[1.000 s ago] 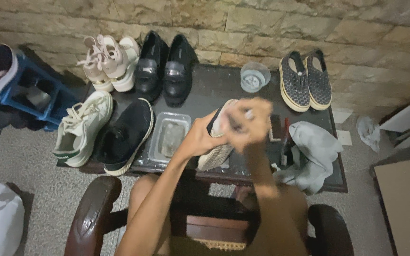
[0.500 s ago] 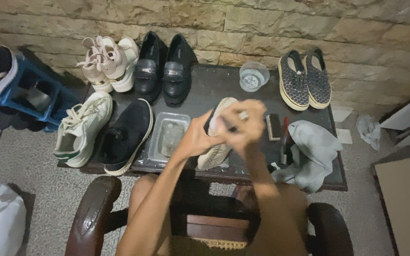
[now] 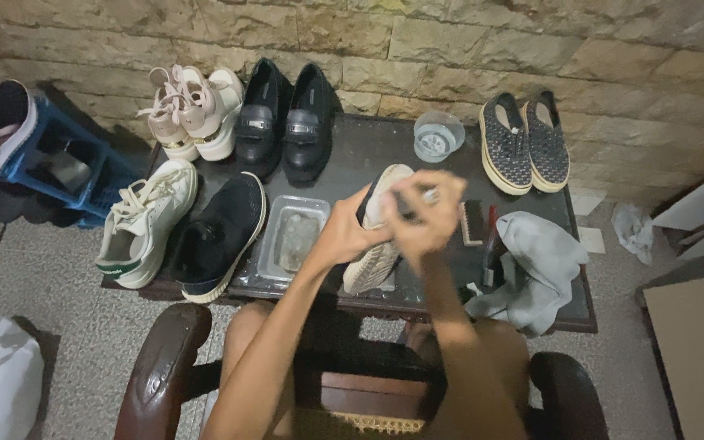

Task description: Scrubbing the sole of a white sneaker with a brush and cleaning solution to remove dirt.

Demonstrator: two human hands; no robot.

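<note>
My left hand (image 3: 342, 235) grips a black slip-on shoe with a pale ribbed sole (image 3: 372, 259), held sole-out and tilted just above the dark table (image 3: 368, 155). My right hand (image 3: 424, 216) is blurred with motion and pressed against the shoe's upper end. It is closed around a thin pale tool (image 3: 430, 194) whose tip sticks out of the fist. I cannot make out what kind of tool it is. The shoe's upper is mostly hidden behind both hands.
On the table are a white sneaker (image 3: 144, 222), a matching black slip-on (image 3: 220, 236), a clear tray (image 3: 291, 238), pink-white sneakers (image 3: 195, 110), black loafers (image 3: 283, 118), a plastic cup (image 3: 437, 134), patterned slip-ons (image 3: 525, 143), a small brush (image 3: 473, 222) and a grey cloth (image 3: 538, 265). A blue stool (image 3: 59, 159) stands left.
My right hand has shifted slightly down and left along the shoe with a rubbing motion. My left hand keeps its hold on the shoe.
</note>
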